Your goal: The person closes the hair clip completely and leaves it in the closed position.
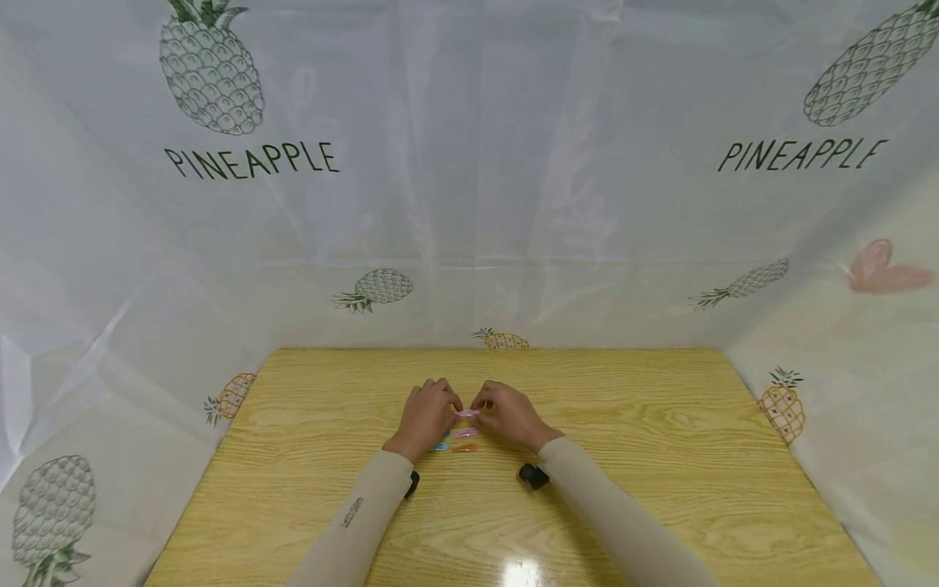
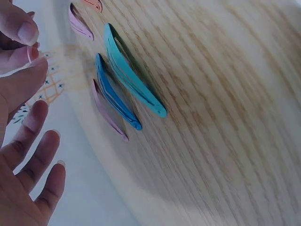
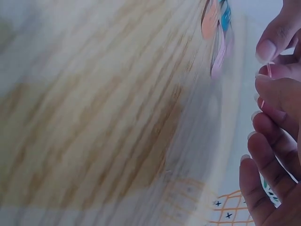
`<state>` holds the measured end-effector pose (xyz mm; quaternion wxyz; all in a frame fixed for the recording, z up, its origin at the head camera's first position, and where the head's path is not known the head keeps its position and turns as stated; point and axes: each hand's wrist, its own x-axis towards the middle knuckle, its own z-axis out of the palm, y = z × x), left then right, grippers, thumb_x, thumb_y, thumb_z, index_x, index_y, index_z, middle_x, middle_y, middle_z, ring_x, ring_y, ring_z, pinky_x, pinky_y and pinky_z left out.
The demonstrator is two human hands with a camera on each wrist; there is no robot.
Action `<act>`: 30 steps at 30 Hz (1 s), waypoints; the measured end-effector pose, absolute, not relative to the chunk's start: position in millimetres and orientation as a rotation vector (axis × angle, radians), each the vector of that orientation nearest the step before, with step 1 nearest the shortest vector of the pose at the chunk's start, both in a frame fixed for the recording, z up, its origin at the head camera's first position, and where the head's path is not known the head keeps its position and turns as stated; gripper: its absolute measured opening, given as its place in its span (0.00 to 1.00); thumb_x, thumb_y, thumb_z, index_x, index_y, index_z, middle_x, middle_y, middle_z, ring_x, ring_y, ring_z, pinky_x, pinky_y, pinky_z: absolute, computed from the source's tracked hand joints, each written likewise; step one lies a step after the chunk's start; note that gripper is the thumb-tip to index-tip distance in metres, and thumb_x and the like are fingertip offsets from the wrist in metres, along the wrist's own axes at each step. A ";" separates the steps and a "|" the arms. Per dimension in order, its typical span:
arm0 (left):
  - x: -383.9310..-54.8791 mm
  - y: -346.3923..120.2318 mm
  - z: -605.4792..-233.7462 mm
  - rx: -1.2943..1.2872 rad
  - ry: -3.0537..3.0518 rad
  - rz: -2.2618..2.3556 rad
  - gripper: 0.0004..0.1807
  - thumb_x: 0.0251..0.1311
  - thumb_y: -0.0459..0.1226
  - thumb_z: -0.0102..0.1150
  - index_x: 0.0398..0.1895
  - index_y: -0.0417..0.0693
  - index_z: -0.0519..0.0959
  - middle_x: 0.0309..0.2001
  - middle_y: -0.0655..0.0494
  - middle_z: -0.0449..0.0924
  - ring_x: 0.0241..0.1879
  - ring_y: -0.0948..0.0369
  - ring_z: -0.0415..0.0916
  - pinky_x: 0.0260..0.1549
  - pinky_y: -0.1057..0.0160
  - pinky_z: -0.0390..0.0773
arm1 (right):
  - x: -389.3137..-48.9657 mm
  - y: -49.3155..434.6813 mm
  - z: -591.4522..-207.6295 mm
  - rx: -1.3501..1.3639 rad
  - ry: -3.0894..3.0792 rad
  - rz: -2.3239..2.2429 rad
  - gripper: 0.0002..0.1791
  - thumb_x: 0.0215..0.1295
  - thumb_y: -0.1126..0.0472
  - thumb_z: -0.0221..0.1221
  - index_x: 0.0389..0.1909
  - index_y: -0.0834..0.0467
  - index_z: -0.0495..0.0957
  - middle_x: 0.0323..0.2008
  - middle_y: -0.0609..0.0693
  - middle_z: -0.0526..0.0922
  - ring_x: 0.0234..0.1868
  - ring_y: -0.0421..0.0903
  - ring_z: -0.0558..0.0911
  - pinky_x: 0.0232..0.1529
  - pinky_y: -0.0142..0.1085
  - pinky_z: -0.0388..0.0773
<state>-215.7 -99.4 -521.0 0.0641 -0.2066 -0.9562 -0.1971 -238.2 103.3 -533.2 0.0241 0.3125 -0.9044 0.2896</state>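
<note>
Both hands meet over the table and pinch a small pink snap hair clip (image 1: 467, 413) between them. My left hand (image 1: 427, 414) has thumb and index fingertip at its left end, with the other fingers spread in the left wrist view. From the other side, the thumb and index finger of my right hand (image 1: 510, 414) pinch it; fingers hide most of it. Below lie more hair clips: a teal clip (image 2: 134, 77), a blue clip (image 2: 115, 98), a thin pink clip (image 2: 107, 113), a second pink clip (image 1: 466, 434) and an orange clip (image 1: 465, 447).
The wood-grain table (image 1: 660, 456) stretches out on both sides of the hands. A white sheet printed with pineapples (image 1: 469, 204) hangs behind it and along both sides. Dark wrist devices (image 1: 533, 476) show under the sleeves.
</note>
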 end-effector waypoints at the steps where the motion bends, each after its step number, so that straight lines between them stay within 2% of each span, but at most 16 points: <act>1: -217.1 -99.4 -521.6 -0.624 -2.892 -0.594 0.03 0.61 0.37 0.77 0.36 0.52 0.91 0.42 0.55 0.81 0.42 0.54 0.75 0.47 0.50 0.76 | -239.7 103.1 -534.0 0.966 -2.804 0.908 0.02 0.68 0.63 0.72 0.39 0.55 0.89 0.37 0.45 0.82 0.38 0.42 0.80 0.41 0.36 0.81; 16: -224.8 -93.3 -524.0 -0.625 -2.995 -0.472 0.03 0.61 0.38 0.78 0.37 0.52 0.91 0.43 0.55 0.81 0.45 0.52 0.77 0.52 0.47 0.78 | -249.5 103.1 -547.0 0.945 -2.879 0.895 0.02 0.68 0.61 0.72 0.39 0.53 0.89 0.37 0.43 0.82 0.38 0.40 0.81 0.41 0.37 0.82; 30: -222.7 -89.4 -525.5 -0.632 -3.004 -0.407 0.04 0.61 0.37 0.77 0.37 0.52 0.89 0.41 0.55 0.80 0.44 0.53 0.76 0.49 0.49 0.76 | -245.9 102.9 -546.9 0.958 -2.873 0.818 0.03 0.67 0.62 0.73 0.39 0.55 0.89 0.36 0.45 0.81 0.37 0.41 0.80 0.39 0.37 0.82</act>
